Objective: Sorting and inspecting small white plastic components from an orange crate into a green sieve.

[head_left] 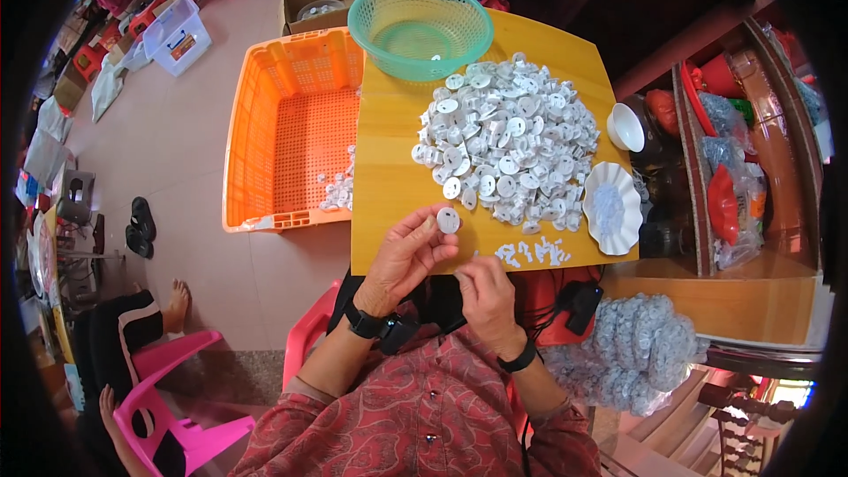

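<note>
Between the thumb and fingers of my left hand (408, 256) is a round white plastic disc (448, 221), its flat face turned up, with small slots in it. My right hand (488, 293) is just to the right, by the table's near edge, with thumb and fingertips pinched together. Whatever those fingertips hold, if anything, is too small to make out. Small white plastic pieces (534, 253) lie scattered on the table beyond my right hand. A large heap of similar white round parts (517, 137) covers the middle of the yellow table (389, 141).
A green mesh basket (420, 66) stands at the far left of the table. An orange crate (252, 141) with some white parts adjoins the left edge. On the right are a white bowl (625, 128) and a scalloped dish (629, 230). Someone sits by a pink chair (190, 437).
</note>
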Demonstrator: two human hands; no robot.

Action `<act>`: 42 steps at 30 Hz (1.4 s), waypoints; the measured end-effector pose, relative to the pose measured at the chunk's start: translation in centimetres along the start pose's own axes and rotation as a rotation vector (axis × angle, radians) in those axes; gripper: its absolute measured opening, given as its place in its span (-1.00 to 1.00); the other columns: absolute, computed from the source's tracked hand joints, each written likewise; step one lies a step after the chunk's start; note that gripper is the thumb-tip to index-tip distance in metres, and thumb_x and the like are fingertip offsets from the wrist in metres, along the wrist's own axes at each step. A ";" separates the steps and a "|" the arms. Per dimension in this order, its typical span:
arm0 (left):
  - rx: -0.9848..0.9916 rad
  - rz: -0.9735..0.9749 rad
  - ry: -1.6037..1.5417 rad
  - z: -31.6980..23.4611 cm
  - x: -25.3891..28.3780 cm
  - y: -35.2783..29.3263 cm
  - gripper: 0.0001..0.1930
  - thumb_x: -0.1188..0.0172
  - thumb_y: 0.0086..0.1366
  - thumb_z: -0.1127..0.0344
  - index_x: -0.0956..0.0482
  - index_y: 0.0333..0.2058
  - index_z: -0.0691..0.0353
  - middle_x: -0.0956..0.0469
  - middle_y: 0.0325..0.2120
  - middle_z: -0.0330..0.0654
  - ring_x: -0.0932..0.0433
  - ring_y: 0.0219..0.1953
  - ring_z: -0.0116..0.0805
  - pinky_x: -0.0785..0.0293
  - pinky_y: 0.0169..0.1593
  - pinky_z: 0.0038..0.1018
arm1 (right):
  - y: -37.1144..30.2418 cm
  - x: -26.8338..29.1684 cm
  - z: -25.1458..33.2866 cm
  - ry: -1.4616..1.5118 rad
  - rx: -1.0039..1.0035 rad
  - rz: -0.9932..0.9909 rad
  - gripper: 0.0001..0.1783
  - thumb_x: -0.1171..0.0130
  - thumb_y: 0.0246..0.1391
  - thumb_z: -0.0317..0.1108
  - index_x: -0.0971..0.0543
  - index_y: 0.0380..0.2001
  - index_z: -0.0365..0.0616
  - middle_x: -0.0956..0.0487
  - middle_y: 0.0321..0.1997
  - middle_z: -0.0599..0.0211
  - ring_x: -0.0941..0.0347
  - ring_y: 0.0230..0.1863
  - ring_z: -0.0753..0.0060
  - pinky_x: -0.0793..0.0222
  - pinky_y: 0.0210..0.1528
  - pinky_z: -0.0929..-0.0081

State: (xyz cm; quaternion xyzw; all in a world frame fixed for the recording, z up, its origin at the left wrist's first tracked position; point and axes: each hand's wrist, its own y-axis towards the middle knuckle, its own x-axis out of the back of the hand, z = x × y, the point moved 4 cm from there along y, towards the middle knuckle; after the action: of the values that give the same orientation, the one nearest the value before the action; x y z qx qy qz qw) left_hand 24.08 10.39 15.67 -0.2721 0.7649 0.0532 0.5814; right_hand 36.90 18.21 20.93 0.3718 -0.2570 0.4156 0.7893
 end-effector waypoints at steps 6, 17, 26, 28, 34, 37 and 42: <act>0.027 0.077 0.084 0.5 0.0 -0.4 -0.65 -0.10 0.39 0.35 -0.42 0.10 0.34 -0.57 -0.19 -0.14 -0.61 -0.23 -0.39 -0.62 -0.12 -0.48 | 0.2 0.5 -1.6 0.607 -0.520 -0.036 -0.92 -0.14 0.21 -0.49 -0.53 -0.25 -0.26 -0.53 -0.33 0.36 -0.52 -0.39 0.57 -0.42 -0.37 0.64; 0.037 0.068 0.087 0.9 0.2 -0.6 -0.65 -0.10 0.39 0.37 -0.44 0.11 0.34 -0.58 -0.15 -0.12 -0.60 -0.21 -0.41 -0.61 -0.09 -0.46 | 0.8 0.5 -2.4 0.829 -0.595 -0.105 -0.79 -0.12 0.23 -0.49 -0.51 -0.07 -0.28 -0.54 -0.26 0.40 -0.49 -0.34 0.67 -0.44 -0.29 0.70; 0.051 0.066 0.100 1.3 0.3 -0.5 -0.66 -0.11 0.38 0.41 -0.44 0.10 0.36 -0.57 -0.12 -0.10 -0.60 -0.18 -0.39 -0.61 -0.07 -0.44 | 0.8 0.9 -2.4 0.893 -0.658 -0.194 -0.69 -0.15 0.15 -0.60 -0.41 -0.03 -0.34 -0.55 -0.27 0.31 -0.50 -0.31 0.62 -0.46 -0.25 0.69; 0.052 0.060 0.108 1.3 0.3 -0.5 -0.66 -0.12 0.37 0.41 -0.44 0.10 0.36 -0.57 -0.12 -0.10 -0.60 -0.17 -0.38 -0.61 -0.06 -0.43 | 0.9 0.7 -2.4 0.897 -0.645 -0.206 -0.69 -0.15 0.13 -0.61 -0.41 -0.04 -0.34 -0.55 -0.27 0.31 -0.49 -0.31 0.63 -0.45 -0.24 0.69; 0.043 0.048 0.176 1.2 0.0 -0.7 -0.66 -0.14 0.36 0.42 -0.45 0.09 0.33 -0.57 -0.13 -0.12 -0.60 -0.15 -0.36 -0.60 -0.02 -0.41 | 1.0 0.4 -2.8 0.859 -0.609 -0.219 -0.67 -0.19 0.09 -0.62 -0.42 -0.07 -0.33 -0.55 -0.29 0.34 -0.47 -0.30 0.66 -0.43 -0.21 0.71; 0.031 0.046 0.208 1.1 -0.4 -0.8 -0.65 -0.15 0.35 0.42 -0.45 0.09 0.31 -0.57 -0.12 -0.12 -0.60 -0.13 -0.35 -0.59 0.01 -0.39 | 1.1 0.3 -2.8 0.859 -0.625 -0.220 -0.67 -0.20 0.08 -0.61 -0.42 -0.07 -0.33 -0.55 -0.29 0.35 -0.46 -0.31 0.67 -0.42 -0.21 0.71; 0.017 0.051 0.231 1.2 -0.1 -0.8 -0.63 -0.17 0.33 0.41 -0.45 0.10 0.31 -0.56 -0.11 -0.12 -0.60 -0.11 -0.34 -0.58 0.03 -0.38 | 1.1 0.4 -2.7 0.850 -0.607 -0.217 -0.71 -0.20 0.09 -0.61 -0.44 -0.10 -0.33 -0.56 -0.30 0.35 -0.47 -0.32 0.67 -0.42 -0.23 0.71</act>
State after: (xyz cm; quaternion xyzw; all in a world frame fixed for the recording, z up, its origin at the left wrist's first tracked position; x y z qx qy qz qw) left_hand 25.49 10.19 15.62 -0.2520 0.8338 0.0295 0.4903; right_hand 36.40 20.99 20.05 -0.0502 0.0165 0.3525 0.9343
